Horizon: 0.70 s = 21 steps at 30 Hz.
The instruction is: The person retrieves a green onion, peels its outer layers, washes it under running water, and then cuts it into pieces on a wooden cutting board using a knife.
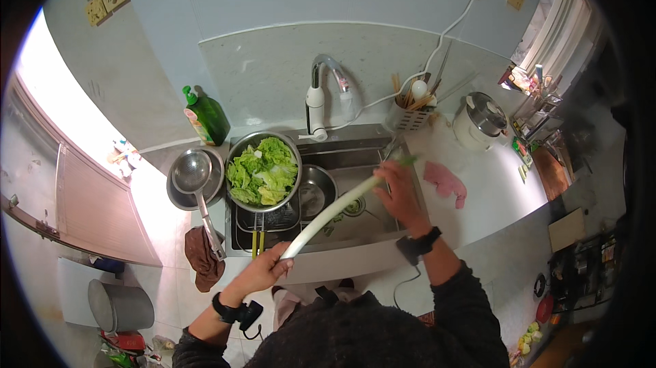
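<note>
A long leek stalk [333, 211] stretches slantwise over the front of the steel sink [376, 224]. My left hand [266, 268] grips its white end near the counter's front edge. Around its greener end, above the sink's right side, my right hand [400, 191] is closed. Green leaf scraps lie by the drain [353, 206]. A steel bowl of torn leafy greens [264, 173] rests over the sink's left part, beside an empty steel pan [315, 193] in the basin.
The faucet [316, 106] rises behind the sink. To the left are a strainer [192, 170], a brown cloth [202, 260] and a green pump bottle [207, 119]. To the right are a utensil holder [408, 118], a pink cloth [445, 183] and a lidded pot [479, 124].
</note>
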{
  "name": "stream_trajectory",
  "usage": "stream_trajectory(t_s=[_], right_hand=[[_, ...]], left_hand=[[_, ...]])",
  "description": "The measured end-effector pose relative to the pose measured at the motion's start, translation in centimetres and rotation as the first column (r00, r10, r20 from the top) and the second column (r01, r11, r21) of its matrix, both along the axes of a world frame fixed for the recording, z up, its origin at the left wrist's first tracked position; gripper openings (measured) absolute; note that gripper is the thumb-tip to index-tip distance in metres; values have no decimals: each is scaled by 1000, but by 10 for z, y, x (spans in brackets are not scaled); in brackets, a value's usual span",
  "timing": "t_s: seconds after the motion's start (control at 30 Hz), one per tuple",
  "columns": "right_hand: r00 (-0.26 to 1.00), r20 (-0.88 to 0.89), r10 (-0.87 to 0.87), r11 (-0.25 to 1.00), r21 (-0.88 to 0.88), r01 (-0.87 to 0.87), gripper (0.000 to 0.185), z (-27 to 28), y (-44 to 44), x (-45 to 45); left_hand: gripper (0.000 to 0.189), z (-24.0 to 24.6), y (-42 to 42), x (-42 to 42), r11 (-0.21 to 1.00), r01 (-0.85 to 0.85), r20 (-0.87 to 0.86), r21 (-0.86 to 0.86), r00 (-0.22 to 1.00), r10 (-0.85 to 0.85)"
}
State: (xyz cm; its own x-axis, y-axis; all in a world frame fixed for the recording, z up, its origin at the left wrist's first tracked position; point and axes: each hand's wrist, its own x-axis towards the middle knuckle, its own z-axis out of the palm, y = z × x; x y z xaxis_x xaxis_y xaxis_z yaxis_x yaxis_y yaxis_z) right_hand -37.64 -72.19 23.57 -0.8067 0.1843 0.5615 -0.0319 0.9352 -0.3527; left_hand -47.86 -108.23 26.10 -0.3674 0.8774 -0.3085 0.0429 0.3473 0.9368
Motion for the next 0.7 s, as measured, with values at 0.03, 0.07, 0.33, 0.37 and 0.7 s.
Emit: stream_trajectory(t_s=[0.03, 0.07, 0.33, 0.37, 0.7], right_hand=[[986, -92, -142, 990, -34, 139, 43, -9, -5, -9], [941, -205, -268, 963, -90, 255, 46, -18, -12, -18], [979, 193, -69, -279, -946, 166, 44, -56, -62, 2], [970, 235, -60, -199, -955, 219, 36, -56, -44, 11], [821, 457, -343, 674, -489, 554, 37, -22, -14, 147]], left_hand=[[31, -8, 12, 9, 994, -61, -42, 89, 997, 65], [32, -17, 24, 18, 981, -121, -69, 149, 989, 132], [44, -87, 118, 39, 921, 387, -307, 39, 882, -358], [42, -97, 132, 24, 845, 524, -475, 106, 773, -420], [54, -162, 275, -197, 503, -864, 867, 17, 263, 422]])
